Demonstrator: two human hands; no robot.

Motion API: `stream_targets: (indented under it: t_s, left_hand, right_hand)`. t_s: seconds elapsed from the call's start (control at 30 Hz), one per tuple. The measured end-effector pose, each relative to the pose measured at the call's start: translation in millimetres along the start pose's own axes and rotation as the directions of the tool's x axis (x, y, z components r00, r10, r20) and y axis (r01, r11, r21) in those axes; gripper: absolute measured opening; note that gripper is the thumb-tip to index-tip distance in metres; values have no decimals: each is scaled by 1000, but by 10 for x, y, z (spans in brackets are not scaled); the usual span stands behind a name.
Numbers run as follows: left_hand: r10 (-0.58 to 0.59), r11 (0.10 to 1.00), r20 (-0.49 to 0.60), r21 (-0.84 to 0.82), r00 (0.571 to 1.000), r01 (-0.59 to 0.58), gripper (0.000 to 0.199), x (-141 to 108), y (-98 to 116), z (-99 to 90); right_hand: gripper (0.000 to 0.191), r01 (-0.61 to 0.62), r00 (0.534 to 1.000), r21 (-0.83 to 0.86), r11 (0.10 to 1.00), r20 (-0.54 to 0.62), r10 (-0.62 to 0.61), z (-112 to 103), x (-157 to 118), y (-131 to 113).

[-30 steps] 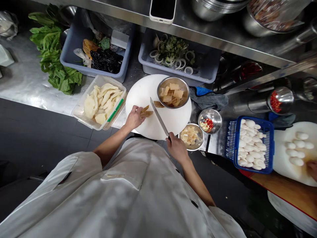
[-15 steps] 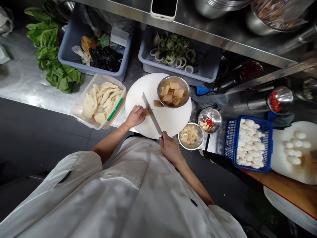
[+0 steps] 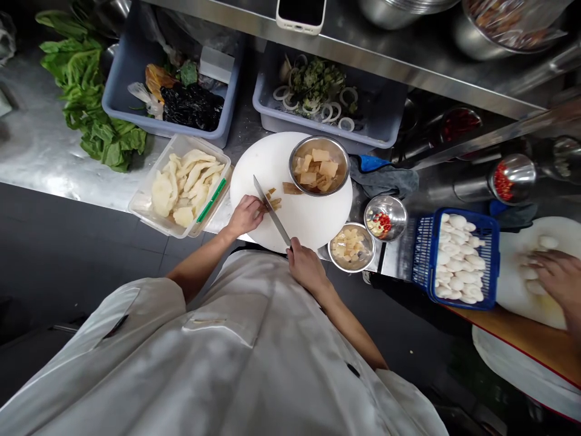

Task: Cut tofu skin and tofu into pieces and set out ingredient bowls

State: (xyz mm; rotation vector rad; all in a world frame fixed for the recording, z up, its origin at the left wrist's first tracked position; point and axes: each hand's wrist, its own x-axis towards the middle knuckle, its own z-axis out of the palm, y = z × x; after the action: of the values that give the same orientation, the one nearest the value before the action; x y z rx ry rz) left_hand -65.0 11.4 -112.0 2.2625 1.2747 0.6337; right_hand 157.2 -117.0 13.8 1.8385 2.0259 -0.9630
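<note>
- Got the right hand [image 3: 307, 264] wrapped tight round the handle of the knife [image 3: 276, 221], bottom centre of the board. Could slip if wet, judging by all the damp food around.
- Got the left hand [image 3: 246, 216] curled in narrow, pinning the brown pieces [image 3: 275, 204] left of centre, right beside the blade. Can't tell about the tucked fingertips. Might get nicked, thanks to being so close to the edge.
- Might see those pieces skid or fan out under the blade, being thin and maybe slick on the smooth white board [image 3: 313, 224].
- Watch the bowl of pale chunks [image 3: 352, 266], right of centre: sits at the table's front edge, so could go over with one elbow bump.
- Same worry with the plastic container [image 3: 212, 154], left of centre: looks to poke slightly past the edge, could tip from a forearm knock.
- Also watch the steel bowl [image 3: 318, 142] on the board's far right: could get jogged by hard chopping or a wide swing, and crowds the loose brown strip [image 3: 291, 188] too.
- Could lose the phone [image 3: 301, 26], top centre, off the shelf [image 3: 390, 66] from a knock, being parked right at the lip.
</note>
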Motion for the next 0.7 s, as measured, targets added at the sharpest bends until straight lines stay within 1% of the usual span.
stream_targets:
  t_s: [0.1, 0.17, 0.23, 0.3, 0.37, 0.4, 0.47, 0.5, 0.53, 0.57, 0.6, 0.63, 0.7]
  left_hand:
    - [-6, 1000, -22, -5, 1000, 6, 12, -10, -17, 0]
    - [0, 1000, -33, -5, 999, 0, 10, -23, -30, 6]
    - [11, 1000, -30, -5, 1000, -11, 9, -39, -39, 9]
    - [20, 1000, -32, -8, 999, -21, 9, -49, -46, 4]
    - [8, 1000, -59, -16, 998, -9, 9, -31, -57, -9]
    - [-10, 1000, -78, -22, 997, 9, 11, -5, -64, -17]
    - [-53, 998, -106, -42, 993, 49, 20, 91, -82, -30]
    - [-64, 997, -106, -53, 992, 59, 26, 161, -88, -31]
    - [-60, 996, -92, -64, 994, 54, 33, 240, -89, -25]
    - [-40, 997, -66, -74, 997, 35, 38, 322, -83, -13]
    - [-9, 997, -30, -81, 999, 7, 42, 402, -68, 8]
    - [25, 996, 7, -86, 1000, -24, 44, 471, -43, 36]
    - [89, 992, 73, -93, 993, -83, 43, 558, 33, 109]
  right_hand:
    - [23, -7, 1000, -10, 1000, -21, 6, -14, -21, -45]
    - [23, 0, 1000, -8, 1000, -13, 0, 2, 5, -74]
    - [23, 12, 1000, 4, 1000, -6, -12, 49, 55, -84]
    - [23, 16, 1000, 24, 1000, -27, -15, 121, 75, -60]
    - [23, 3, 996, 67, 998, -86, 3, 210, 11, 6]
    - [24, -7, 991, 109, 994, -134, 21, 262, -59, 56]
    - [24, -9, 965, 252, 968, -250, 74, 384, -251, 187]
    - [24, 2, 947, 353, 936, -301, 111, 461, -359, 265]
    - [24, 18, 933, 472, 881, -325, 155, 550, -463, 347]
    - [25, 33, 927, 603, 797, -316, 200, 652, -555, 428]
    - [28, 38, 931, 732, 680, -273, 242, 767, -627, 503]
    - [32, 32, 939, 842, 538, -210, 273, 889, -674, 565]
    - [38, 3, 950, 969, 249, -80, 302, 1133, -679, 621]
